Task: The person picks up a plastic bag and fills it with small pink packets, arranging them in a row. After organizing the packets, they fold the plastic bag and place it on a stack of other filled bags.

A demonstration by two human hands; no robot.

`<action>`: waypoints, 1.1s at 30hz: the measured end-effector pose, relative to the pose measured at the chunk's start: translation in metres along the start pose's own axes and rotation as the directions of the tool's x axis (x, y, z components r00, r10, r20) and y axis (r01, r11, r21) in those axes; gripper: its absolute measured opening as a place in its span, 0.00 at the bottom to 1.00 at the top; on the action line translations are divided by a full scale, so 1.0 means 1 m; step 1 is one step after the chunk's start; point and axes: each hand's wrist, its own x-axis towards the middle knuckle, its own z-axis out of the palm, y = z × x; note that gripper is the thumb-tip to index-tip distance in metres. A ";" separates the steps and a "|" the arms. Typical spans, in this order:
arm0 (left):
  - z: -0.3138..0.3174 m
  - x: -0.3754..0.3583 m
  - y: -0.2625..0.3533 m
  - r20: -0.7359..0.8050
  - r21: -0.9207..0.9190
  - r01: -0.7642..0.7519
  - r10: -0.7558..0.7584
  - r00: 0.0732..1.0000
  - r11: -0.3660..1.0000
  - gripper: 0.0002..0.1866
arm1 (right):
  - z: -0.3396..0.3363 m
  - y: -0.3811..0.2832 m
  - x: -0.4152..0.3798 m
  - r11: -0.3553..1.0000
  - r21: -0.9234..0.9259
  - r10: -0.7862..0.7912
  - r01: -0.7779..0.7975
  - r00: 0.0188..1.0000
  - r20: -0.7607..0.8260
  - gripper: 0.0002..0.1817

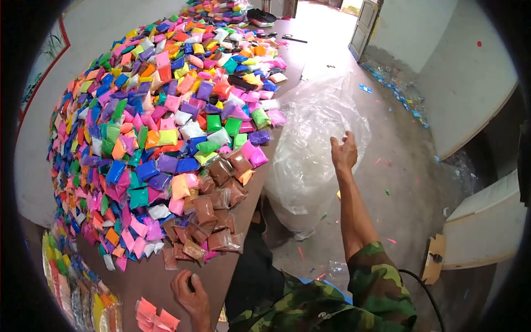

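My left hand [192,292] rests near the table's front edge with its fingers loosely bent, apart and holding nothing. Beside it lie several salmon-pink packets [156,316], and brown packets [204,211] are heaped just beyond its fingertips. My right hand [344,153] is stretched forward with its fingers apart and nothing between them. It overlaps the right side of a large clear plastic bag [301,160], which puffs out beside the table. A great mound of small, brightly coloured packets [166,110] covers most of the table [113,276].
Long clear bags of coloured packets [83,288] stand at the lower left. Blue scraps [395,88] and clear wrapping litter the floor [387,221] along the right wall. A white cabinet [487,221] is on the right, with a cardboard piece [434,259] by it. An open door [365,27] stands at the back.
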 end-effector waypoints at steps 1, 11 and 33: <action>0.000 0.000 -0.001 -0.008 0.001 -0.003 0.003 1.000 1.000 0.09 | -0.003 -0.001 0.006 0.996 0.045 0.075 -0.075 0.997 0.012 0.29; -0.002 0.000 0.002 -0.014 -0.016 0.053 -0.053 0.998 0.998 0.09 | -0.046 -0.026 0.023 0.828 0.501 -0.129 0.252 0.955 -0.268 0.08; -0.040 0.020 0.086 0.085 -0.902 0.168 -0.218 0.972 0.397 0.39 | -0.151 -0.152 -0.267 0.188 0.824 -0.308 -0.535 0.764 0.567 0.06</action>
